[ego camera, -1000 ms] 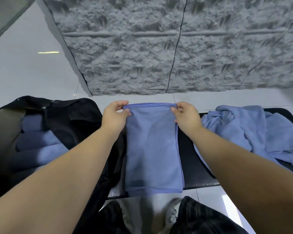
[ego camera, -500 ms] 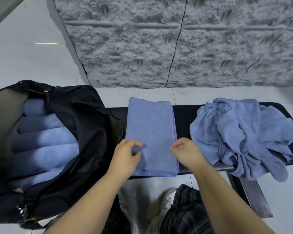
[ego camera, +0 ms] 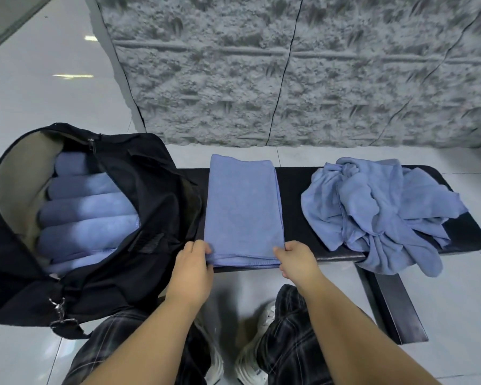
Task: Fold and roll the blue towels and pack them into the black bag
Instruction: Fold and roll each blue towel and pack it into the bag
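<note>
**Two hands at the near edge of a folded towel**

Behind everything stands a rough grey stone wall (ego camera: pixel 289 79), with glossy white floor tiles (ego camera: pixel 53 87) running to its foot and under the person's feet.

A long black counter (ego camera: pixel 295 212) crosses the middle of the view, its dark leg (ego camera: pixel 395 307) showing at the near right.

On the left sits the black bag (ego camera: pixel 150 195), its mouth wide open toward the camera and its pale lining showing along the far-left rim. Inside it lie rolled towels (ego camera: pixel 86 207), blue, stacked side by side in rows, filling most of the opening. A metal clip (ego camera: pixel 57 307) hangs at the bag's near corner.

On the right end of the counter is a loose heap of blue towels (ego camera: pixel 372 215), crumpled, with one end drooping over the near edge.

Between bag and heap lies the folded towel (ego camera: pixel 243 207), a flat, narrow rectangle stretching from the counter's far edge to its near edge, just beside the bag.

The left hand (ego camera: pixel 192 270) pinches the towel's near left corner, thumb on top and fingers curled. The right hand (ego camera: pixel 296 259) pinches the near right corner in the same way.

Below the arms are plaid trousers (ego camera: pixel 292 345) and white shoes (ego camera: pixel 250 365).
</note>
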Demonstrator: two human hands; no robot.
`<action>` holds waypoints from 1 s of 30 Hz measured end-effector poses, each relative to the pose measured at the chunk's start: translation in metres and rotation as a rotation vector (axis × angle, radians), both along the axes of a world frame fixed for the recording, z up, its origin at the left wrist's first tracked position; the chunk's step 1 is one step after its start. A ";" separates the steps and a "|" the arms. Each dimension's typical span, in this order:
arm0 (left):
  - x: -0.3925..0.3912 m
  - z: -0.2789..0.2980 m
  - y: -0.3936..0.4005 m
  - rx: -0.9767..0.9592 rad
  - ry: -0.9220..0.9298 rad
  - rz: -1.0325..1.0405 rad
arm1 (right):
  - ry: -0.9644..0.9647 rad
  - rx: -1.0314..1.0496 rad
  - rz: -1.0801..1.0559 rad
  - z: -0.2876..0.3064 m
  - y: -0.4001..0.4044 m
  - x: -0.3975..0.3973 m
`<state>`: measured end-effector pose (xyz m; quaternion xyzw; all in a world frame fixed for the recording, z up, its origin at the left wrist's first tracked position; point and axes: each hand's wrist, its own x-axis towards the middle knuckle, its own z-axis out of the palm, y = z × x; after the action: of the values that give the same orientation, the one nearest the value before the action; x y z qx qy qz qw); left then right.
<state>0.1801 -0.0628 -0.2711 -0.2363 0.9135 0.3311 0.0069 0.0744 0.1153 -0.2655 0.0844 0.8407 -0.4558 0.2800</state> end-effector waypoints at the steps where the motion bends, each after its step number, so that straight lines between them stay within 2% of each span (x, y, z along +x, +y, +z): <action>1: -0.001 -0.001 -0.001 -0.006 0.004 -0.005 | 0.012 0.020 -0.007 -0.001 0.000 -0.001; 8: -0.008 -0.003 0.005 0.100 0.108 0.094 | 0.077 0.212 0.102 -0.010 0.001 -0.008; 15: -0.012 0.005 0.015 0.201 0.103 0.138 | 0.118 0.322 0.071 -0.018 -0.006 -0.007; 19: -0.011 0.008 0.018 0.223 0.107 0.136 | 0.105 0.315 0.025 -0.022 -0.006 -0.007; 23: -0.011 0.010 0.020 0.442 0.118 0.296 | 0.037 0.287 -0.008 -0.020 -0.003 -0.006; 25: -0.012 0.009 0.020 0.493 0.138 0.339 | 0.020 0.247 -0.033 -0.023 -0.002 -0.007; 28: -0.013 0.008 0.017 0.501 0.067 0.354 | 0.034 0.212 -0.033 -0.024 -0.003 -0.008; 30: -0.015 0.010 0.018 0.649 0.028 0.406 | 0.094 0.213 -0.031 -0.022 -0.004 -0.009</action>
<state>0.1647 -0.0452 -0.2611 -0.3933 0.6958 0.6009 0.0033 0.0653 0.1114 -0.2874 0.1054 0.8951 -0.3717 0.2226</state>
